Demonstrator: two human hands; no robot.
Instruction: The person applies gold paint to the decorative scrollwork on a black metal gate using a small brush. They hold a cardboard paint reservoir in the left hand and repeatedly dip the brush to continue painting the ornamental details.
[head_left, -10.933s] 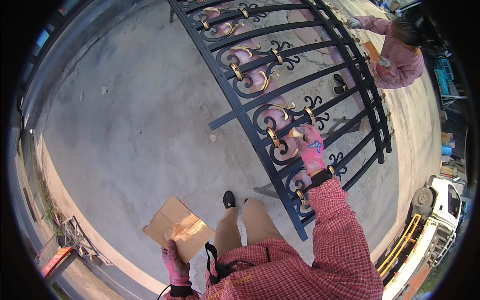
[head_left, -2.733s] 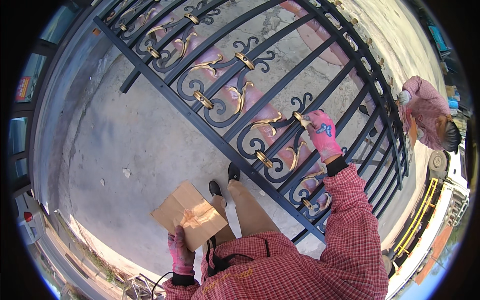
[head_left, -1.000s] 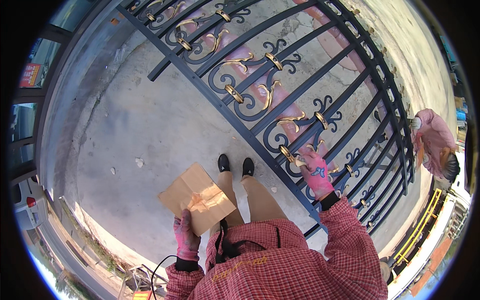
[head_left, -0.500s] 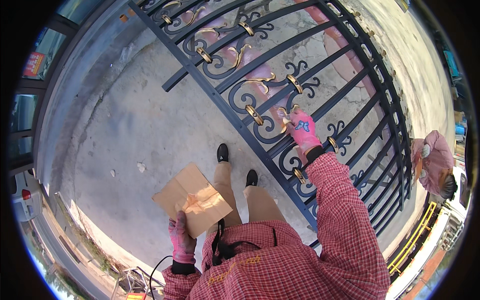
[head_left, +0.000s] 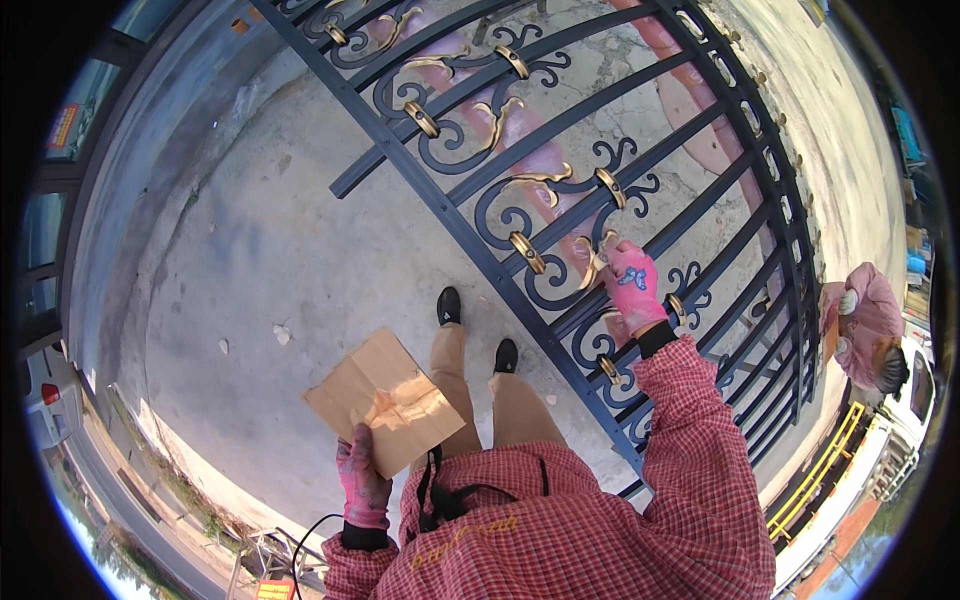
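Note:
My left hand, in a pink glove, grips a folded piece of cardboard by its lower edge. A shiny orange-gold smear lies across the cardboard's middle. On the right, my right hand, also gloved in pink with a blue butterfly mark, is closed at a gold-tipped scroll leaf on a dark metal railing panel. Its fingertips are bent at the leaf; whatever they pinch is too small to make out. Gold collars and curled scrolls sit between the panel's bars around that hand.
Concrete ground spreads under the panel and my feet. Pinkish strips show beneath the bars. Another person in pink is beyond the panel at right, near a white truck. A windowed wall stands at left.
The panel and my right hand sit slightly further right and lower in view, with the hand still at the same leaf. My left hand and the cardboard have hardly moved.

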